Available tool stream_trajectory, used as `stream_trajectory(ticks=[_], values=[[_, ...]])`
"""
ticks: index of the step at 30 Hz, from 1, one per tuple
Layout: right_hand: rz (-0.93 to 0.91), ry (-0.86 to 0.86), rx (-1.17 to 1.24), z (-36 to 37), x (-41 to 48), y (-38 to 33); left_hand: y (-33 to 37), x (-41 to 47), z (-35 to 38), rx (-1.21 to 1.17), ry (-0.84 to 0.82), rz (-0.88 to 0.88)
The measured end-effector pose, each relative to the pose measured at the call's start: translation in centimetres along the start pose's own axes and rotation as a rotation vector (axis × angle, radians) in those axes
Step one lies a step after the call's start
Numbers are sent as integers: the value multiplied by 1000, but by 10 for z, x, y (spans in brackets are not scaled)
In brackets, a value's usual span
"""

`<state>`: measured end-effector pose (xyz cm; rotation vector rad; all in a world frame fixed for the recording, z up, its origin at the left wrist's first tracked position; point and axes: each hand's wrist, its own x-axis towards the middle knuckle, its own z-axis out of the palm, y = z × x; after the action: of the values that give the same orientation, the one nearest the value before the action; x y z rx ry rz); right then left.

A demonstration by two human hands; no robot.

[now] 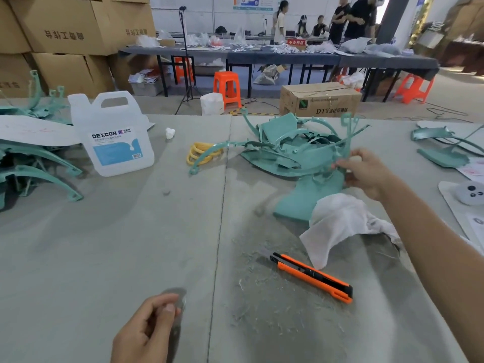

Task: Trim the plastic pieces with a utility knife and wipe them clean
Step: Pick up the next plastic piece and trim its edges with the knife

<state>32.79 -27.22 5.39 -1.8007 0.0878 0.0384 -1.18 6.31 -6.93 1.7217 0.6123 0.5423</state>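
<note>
**Head view.** A thin teal plastic piece [349, 137] is held upright at the right of the scene, above the surface [131, 244]. It is gripped by the right hand [366, 171], whose fingers [340, 163] are pinched around a slender rib of the piece. The piece is seen as a narrow curved frame with small looped tabs at its upper end.

A broad, flat teal panel [309, 197] lies just near of that hand. Whether it is joined to the held piece cannot be told. The near right edge of the panel is covered by a crumpled white cloth [340, 224].

The utility knife [311, 277], orange and black, is laid flat on the surface just near of the cloth and is touched by neither hand. Its blade is extended and pointed far-left. Fine shavings [262, 305] are scattered around it.

The left hand [146, 328] is positioned at the near edge, well apart from the knife. Its fingers are curled with the thumb laid across them. The area is blurred, so it cannot be told whether anything is held.

A pile of teal pieces [282, 150] is located beyond the held piece, with yellow rings [199, 153] just to its left. A translucent jug [115, 137] with a blue and white label stands at the far left.
</note>
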Motion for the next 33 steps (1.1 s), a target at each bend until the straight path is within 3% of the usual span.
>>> stream_trajectory(ticks=[3,7,9,12,17,19,21,23,25,27,29,33], values=[[-157,0,52,2,-22,-34,4,1,0,-19,-13,-17],[-287,123,115,2,-52,-81,13,-1,-2,-34,-20,-20],[-308,72,157,8,-72,-99,18,-4,-2,-33,-20,-20],[-251,-122,249,29,-112,-102,33,-9,0,3,-55,32],[2,-452,386,89,-188,-50,69,-15,1,45,-439,97],[108,-467,487,104,-208,-27,75,-16,5,-4,-423,98],[115,-373,508,101,-214,-6,77,-15,4,-55,-327,69],[-36,-210,93,87,-214,15,72,-9,-2,-169,-229,-10],[-190,-75,-615,70,-213,45,70,-2,-8,-267,-173,-84],[-242,-98,-1103,60,-212,74,67,4,-8,-387,-175,-164],[-262,-133,-1274,57,-213,91,64,7,-5,-487,-182,-235],[-268,-159,-1199,57,-211,93,53,12,-2,-615,-254,-352]])
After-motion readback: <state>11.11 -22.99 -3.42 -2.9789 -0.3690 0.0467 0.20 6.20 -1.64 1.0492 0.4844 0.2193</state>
